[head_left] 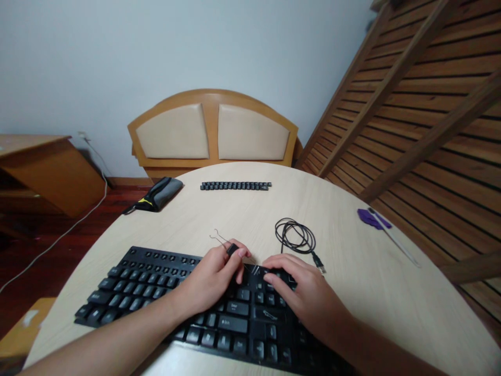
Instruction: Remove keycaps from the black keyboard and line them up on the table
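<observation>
A black keyboard (235,309) lies at a slant in front of me, with its top rows partly stripped of keycaps. My left hand (219,269) is over its upper middle, closed round a wire keycap puller (232,249) with a black handle and thin wires out both ends. My right hand (299,284) is curled over the keyboard's upper right part, thumb and fingers against its top edge; what lies under the palm is hidden. Toward the far side, pulled keycaps (235,186) stand lined up in two rows.
Behind the keyboard its black USB cable (295,235) lies coiled. A dark pouch (156,196) rests at the table's far left edge. On the right are a purple cloth (370,219) and a thin white stick-like brush (395,237). A padded chair or headboard (213,125) stands beyond the round table (352,282).
</observation>
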Tool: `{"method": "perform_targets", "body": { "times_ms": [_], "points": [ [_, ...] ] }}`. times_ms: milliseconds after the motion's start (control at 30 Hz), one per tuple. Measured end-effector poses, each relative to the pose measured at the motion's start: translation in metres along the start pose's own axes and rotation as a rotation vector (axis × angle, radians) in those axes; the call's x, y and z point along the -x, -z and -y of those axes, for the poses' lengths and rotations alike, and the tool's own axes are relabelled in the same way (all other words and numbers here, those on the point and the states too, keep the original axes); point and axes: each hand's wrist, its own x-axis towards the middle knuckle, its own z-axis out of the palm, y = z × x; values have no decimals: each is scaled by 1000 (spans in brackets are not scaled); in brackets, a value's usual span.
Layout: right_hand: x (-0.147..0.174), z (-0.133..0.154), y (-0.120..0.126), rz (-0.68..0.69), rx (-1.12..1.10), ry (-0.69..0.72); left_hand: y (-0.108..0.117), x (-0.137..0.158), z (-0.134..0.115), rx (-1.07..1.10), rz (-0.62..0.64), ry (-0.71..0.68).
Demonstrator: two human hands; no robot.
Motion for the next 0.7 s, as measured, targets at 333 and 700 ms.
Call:
{"method": "perform_targets", "body": {
  "times_ms": [333,700],
  "points": [
    [-25,-56,25,-221,85,-115,1,0,-6,-146,38,-65],
    [-57,-70,33,-193,419,-77,0,1,-9,-200,37,-90]
  ]
}}
